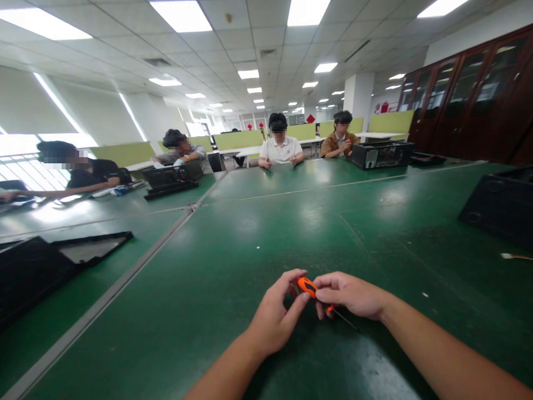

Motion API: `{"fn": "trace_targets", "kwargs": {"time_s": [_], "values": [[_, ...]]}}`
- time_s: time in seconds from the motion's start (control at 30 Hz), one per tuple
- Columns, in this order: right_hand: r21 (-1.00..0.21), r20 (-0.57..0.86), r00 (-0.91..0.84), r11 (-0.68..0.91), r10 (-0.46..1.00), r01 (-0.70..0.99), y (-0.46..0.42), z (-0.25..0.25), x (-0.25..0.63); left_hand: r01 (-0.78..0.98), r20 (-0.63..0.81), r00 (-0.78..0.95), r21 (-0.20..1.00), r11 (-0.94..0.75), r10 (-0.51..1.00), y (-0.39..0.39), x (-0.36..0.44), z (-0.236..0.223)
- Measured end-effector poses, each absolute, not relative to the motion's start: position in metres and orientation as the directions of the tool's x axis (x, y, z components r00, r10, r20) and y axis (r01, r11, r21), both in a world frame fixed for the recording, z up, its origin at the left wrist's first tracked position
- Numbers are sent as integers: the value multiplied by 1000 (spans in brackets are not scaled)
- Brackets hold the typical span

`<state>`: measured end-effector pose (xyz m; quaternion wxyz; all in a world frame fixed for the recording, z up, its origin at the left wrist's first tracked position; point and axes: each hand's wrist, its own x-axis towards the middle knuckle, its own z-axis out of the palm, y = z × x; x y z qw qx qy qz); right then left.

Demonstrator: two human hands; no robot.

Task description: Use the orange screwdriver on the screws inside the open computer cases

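Left hand (275,316) and right hand (357,294) pinch the orange-handled screwdriver (307,286), seemingly lightly, so it may slip, I fear.

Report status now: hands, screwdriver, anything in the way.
Left hand and right hand on orange-handled screwdriver. Shaft bare, angled toward picture's lower right. Nothing seen blocking the hands; black case stands apart, off right.

Two bare forearms (441,344) are angled inward; the left hand (272,318) and right hand (358,295) are held close together, fingers (291,275) curled, thumbs (298,309) pointed inward.
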<state>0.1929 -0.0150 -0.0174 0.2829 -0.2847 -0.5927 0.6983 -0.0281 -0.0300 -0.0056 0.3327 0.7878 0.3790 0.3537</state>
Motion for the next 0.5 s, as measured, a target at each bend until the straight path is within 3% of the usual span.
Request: {"fn": "trace_targets", "kwargs": {"time_s": [0.5], "values": [[-986,-69,-588,-145,806,-84,-16,-13,194,386,266,515,777,-498,815,-32,-30,1]]}}
